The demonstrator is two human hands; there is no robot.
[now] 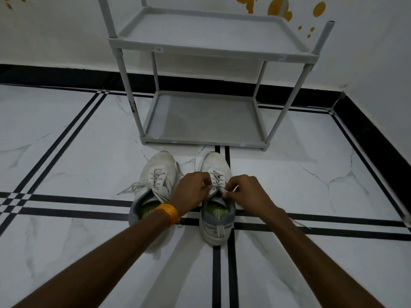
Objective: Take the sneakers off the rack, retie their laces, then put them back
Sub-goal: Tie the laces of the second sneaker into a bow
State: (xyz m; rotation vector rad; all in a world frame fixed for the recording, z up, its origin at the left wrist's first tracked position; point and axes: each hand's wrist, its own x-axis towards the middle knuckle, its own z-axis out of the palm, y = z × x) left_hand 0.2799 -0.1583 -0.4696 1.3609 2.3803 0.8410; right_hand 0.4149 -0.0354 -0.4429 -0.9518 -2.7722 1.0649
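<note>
Looked like mid-retie: the left hand (193,188) and right hand (246,190) each pinched a lace on the right sneaker (217,197), knot next, the left sneaker (155,185) still loose.

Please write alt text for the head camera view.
Both hands, left hand and right hand, pinch the laces of the right sneaker on a tiled floor. The left sneaker lies untied beside it, before an empty grey rack.

White marble floor (77,152) — black-striped.
</note>
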